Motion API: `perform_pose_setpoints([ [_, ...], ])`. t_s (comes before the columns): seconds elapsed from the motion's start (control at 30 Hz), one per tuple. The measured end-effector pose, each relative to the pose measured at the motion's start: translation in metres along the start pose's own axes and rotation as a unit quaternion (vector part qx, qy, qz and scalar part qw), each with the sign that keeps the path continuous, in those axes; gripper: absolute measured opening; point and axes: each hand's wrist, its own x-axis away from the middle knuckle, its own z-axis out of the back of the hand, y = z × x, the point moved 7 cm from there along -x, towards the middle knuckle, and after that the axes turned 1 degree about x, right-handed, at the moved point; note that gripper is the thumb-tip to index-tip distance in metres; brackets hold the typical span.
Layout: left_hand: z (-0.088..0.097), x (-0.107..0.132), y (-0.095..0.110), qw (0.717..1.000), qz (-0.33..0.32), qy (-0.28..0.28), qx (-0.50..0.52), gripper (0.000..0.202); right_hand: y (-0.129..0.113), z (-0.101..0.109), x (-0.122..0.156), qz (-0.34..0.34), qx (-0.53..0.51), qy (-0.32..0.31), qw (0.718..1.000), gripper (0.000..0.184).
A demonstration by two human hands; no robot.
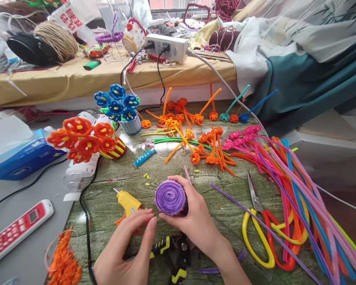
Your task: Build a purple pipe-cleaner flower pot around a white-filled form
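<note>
My right hand (197, 215) is wrapped round a tightly wound purple pipe cleaner coil (170, 197), whose spiral face points toward me. Just left of the coil is my left hand (127, 247), its fingers stretched out and the thumb slightly apart, with nothing visible between them. Partly behind that hand lies a yellow hot glue gun (129, 202) with an orange trigger. Black-and-yellow pliers (182, 253) rest below the coil, between my hands. A loose purple pipe cleaner (240, 206) slants across the table at the right.
Scissors (256, 194) lie open on the right beside a bundle of coloured pipe cleaners (308, 190). Orange flowers (212, 158) are scattered behind. Potted orange (83, 138) and blue flowers (115, 107) stand back left. A black cable (87, 221) runs down the left.
</note>
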Motion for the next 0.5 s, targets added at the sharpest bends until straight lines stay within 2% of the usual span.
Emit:
perform_pose_setpoints([
  [0.2,-0.009,0.001,-0.017,1.000,0.026,-0.013,-0.008,0.033,0.008,-0.004,0.000,0.000,0.016,-0.003,1.000,0.084],
  [0.33,-0.007,0.007,-0.019,0.998,0.059,0.000,-0.031,0.034,0.011,0.001,0.005,0.011,0.022,0.008,1.000,0.088],
  [0.5,-0.004,0.012,-0.011,0.996,0.089,0.011,-0.015,0.037,0.008,-0.001,0.003,0.045,0.017,0.037,0.998,0.075],
])
